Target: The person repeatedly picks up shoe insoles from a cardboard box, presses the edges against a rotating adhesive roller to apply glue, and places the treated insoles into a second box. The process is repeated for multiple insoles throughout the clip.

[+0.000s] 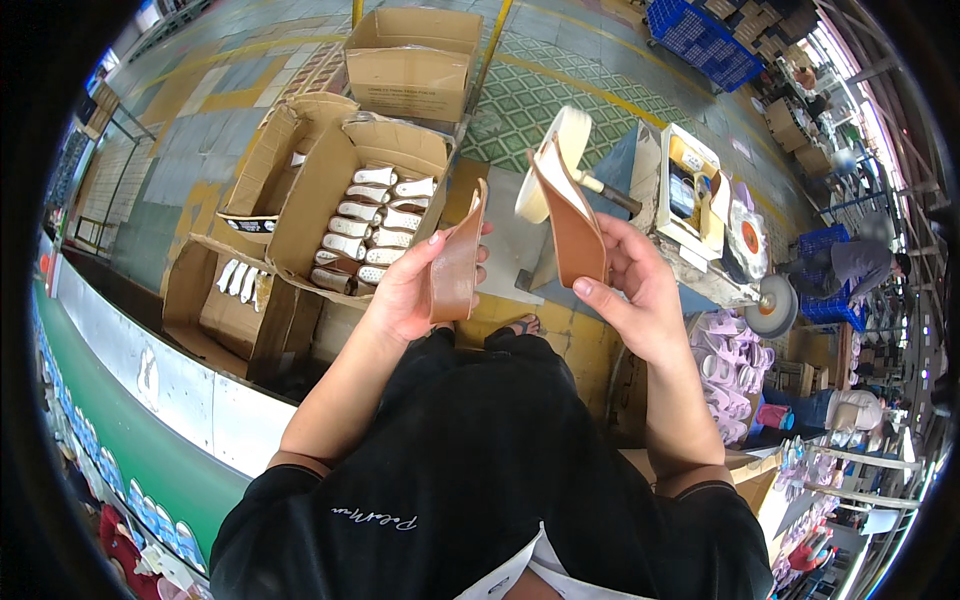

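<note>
My left hand (408,290) is closed around a glossy brown wedge shoe sole (456,265), its narrow end pointing up. A second brown wedge sole (577,238), showing a pale inner face, is gripped in my right hand (640,295), with the thumb on its thick lower end. The two soles are held apart, upright in front of me. Just beyond the right-hand sole is a cream buffing wheel (568,135) on a shaft; part of the wheel is hidden behind the sole, and I cannot tell whether they touch.
An open cardboard box (300,215) at left holds rows of white-faced soles (347,228). A lower box (215,310) has several more. Right of me, the machine carries a grey wheel (772,308) and a white tray (690,235). Lilac footwear (728,365) is piled below it.
</note>
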